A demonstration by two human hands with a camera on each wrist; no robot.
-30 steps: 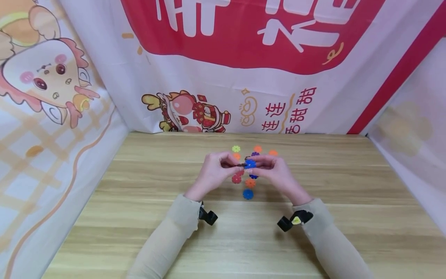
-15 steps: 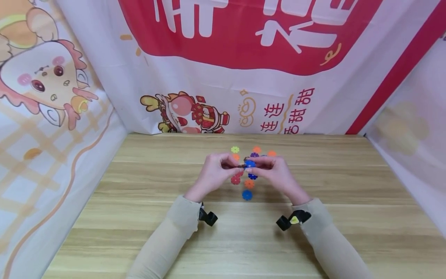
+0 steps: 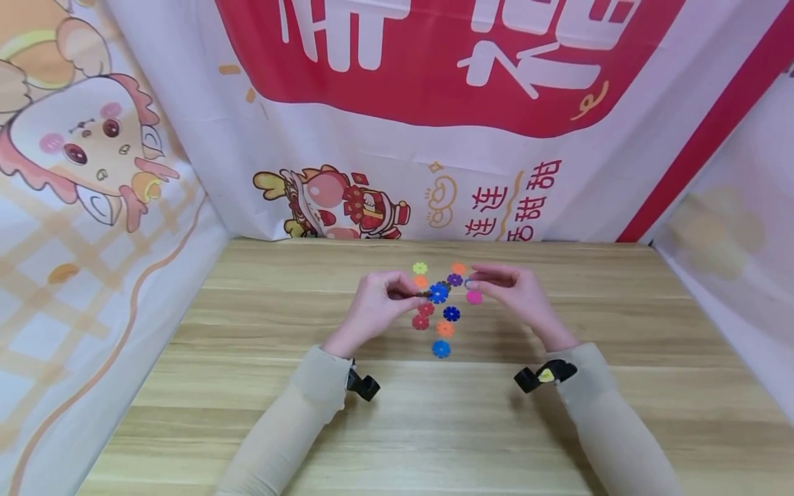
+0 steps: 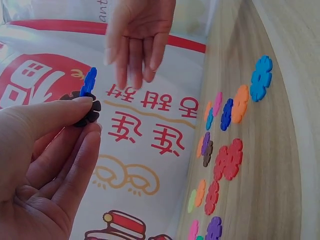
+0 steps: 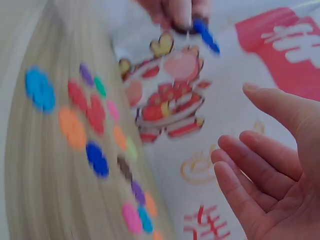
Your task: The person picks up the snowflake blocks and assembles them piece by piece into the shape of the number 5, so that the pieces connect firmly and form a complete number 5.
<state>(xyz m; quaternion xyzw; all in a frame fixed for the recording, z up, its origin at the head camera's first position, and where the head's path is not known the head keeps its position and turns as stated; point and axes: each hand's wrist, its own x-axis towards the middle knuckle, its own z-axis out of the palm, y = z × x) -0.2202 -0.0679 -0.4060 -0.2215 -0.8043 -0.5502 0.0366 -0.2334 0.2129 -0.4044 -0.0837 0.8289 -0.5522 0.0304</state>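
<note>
My left hand pinches a dark brown snowflake disc between thumb and fingers, raised over the table. Slotted into its edge is a blue snowflake disc, set crosswise to the brown one in the left wrist view. My right hand is to the right of the joined pair and apart from it. Its fingers are extended with nothing between them, as the right wrist view shows. In the head view its fingertips overlap the spot near a pink disc lying on the table.
Loose notched discs lie beneath and around the hands: light blue, orange, dark blue, red, purple and yellow-green. Printed cloth hangs behind the wooden table and along its sides.
My right hand has let go of the blue disc and moved right, uncovering the pink disc. The left hand still holds the joined discs, almost in the same place.
</note>
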